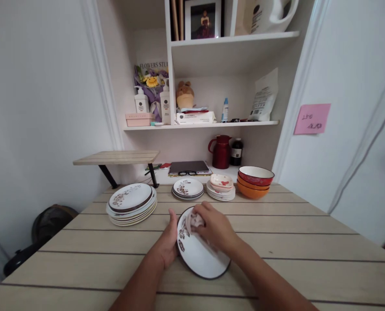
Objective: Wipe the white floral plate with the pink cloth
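Note:
A white plate (208, 261) with a dark rim and brown flower print is tilted above the slatted table, right in front of me. Its left edge rests in my left hand (169, 239), whose thumb points up beside the rim; the other fingers are hidden under the plate. My right hand (216, 226) is closed round a crumpled pale cloth (195, 220) and presses it on the plate's upper part. Behind the plate is a small stack of flowered plates (188, 188). A taller plate stack (132, 203) stands to the left.
Small white dishes (221, 190) and stacked red and orange bowls (254, 183) stand at the back right of the table (296, 242). A raised wooden stand (117, 157) is at the back left. A red jug (221, 152) and a dark laptop-like slab (189, 167) lie beyond, under shelves.

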`<state>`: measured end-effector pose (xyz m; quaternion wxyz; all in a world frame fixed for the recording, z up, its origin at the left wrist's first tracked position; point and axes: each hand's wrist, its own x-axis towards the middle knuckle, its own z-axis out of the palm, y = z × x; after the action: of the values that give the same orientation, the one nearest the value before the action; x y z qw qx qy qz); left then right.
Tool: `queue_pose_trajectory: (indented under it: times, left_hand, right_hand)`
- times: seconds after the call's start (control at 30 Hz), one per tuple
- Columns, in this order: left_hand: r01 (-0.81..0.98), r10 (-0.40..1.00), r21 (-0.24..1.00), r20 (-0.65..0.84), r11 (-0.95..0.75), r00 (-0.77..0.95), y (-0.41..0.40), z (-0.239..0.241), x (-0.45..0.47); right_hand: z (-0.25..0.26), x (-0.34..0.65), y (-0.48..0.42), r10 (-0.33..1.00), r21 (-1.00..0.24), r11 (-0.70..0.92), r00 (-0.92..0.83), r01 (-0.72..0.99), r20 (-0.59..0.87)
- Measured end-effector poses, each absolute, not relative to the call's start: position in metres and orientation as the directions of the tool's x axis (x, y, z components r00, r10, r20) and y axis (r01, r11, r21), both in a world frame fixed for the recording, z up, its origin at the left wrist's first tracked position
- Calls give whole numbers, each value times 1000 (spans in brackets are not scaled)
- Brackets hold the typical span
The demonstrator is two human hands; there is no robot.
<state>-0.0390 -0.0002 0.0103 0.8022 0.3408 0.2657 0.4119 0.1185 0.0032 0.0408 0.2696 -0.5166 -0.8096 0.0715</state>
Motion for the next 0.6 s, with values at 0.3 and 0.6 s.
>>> queue_pose_trajectory:
  times: [0.3,0.6]
  left_hand:
    - [-419,873,823,-176,384,455,-1,8,-36]
    - [-393,866,818,-231,419,443,-1,10,-35]
  right_hand:
    - [46,168,-4,901,-303,418,-433,857,20]
    - [38,125,-16,800,-460,584,-570,669,187]
